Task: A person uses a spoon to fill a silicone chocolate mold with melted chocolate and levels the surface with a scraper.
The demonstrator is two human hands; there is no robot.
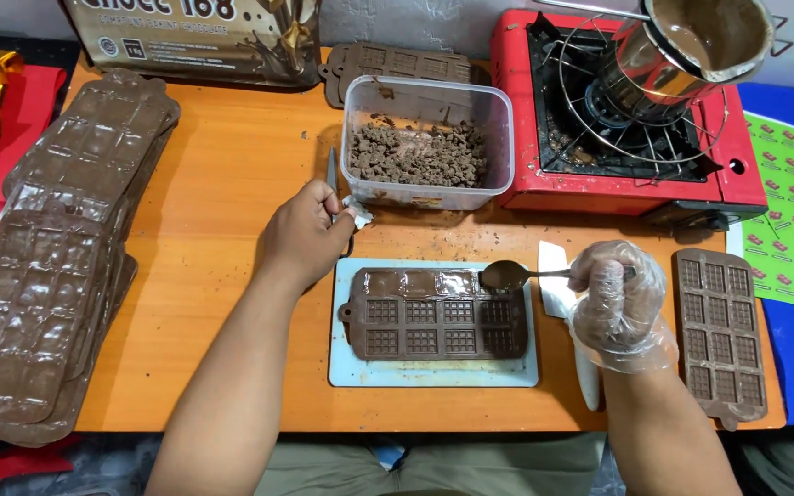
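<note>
Now the right hand (616, 296) has its grip around a spoon (507, 274) over the mould (434, 317).

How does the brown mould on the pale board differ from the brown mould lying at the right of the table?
The mould on the board lies lengthwise across the view; the right-hand mould lies along it. The board mould has its top row of cells filled with melted chocolate, while the right-hand mould looks empty. The board mould sits on a pale board, the other straight on the orange table. The spoon in the gloved right hand hovers over the first only. Both are brown, gridded bar moulds.
</note>
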